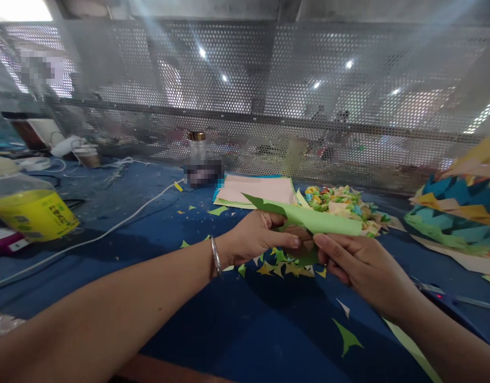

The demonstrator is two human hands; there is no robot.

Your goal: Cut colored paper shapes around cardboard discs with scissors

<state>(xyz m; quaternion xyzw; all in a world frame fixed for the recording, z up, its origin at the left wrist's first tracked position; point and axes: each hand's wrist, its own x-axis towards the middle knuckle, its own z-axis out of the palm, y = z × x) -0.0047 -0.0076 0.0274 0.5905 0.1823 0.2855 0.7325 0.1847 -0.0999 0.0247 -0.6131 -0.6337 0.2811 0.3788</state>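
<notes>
A curled piece of light green paper (320, 215) is held above the blue table. My left hand (264, 234), with a silver bangle at the wrist, is closed on its left part, thumb in front. From the right, my right hand (348, 255) pinches the paper's lower edge, fingers curled in. A small dark shape shows between the hands, too hidden to name. Under them lie green and yellow paper scraps (282, 266) with pointed ends. Nearer me are a green scrap (347, 338) and a small pale one (343, 308).
Behind the hands lie stacked paper sheets (256, 190) and a heap of coloured paper bits (336, 202). Zigzag-cut paper strips (460, 207) stand right. A yellow-labelled bottle (33, 213), a white cable (129, 215) and a gold-lidded jar (197, 149) are leftward. A perforated metal screen (237, 101) closes the back.
</notes>
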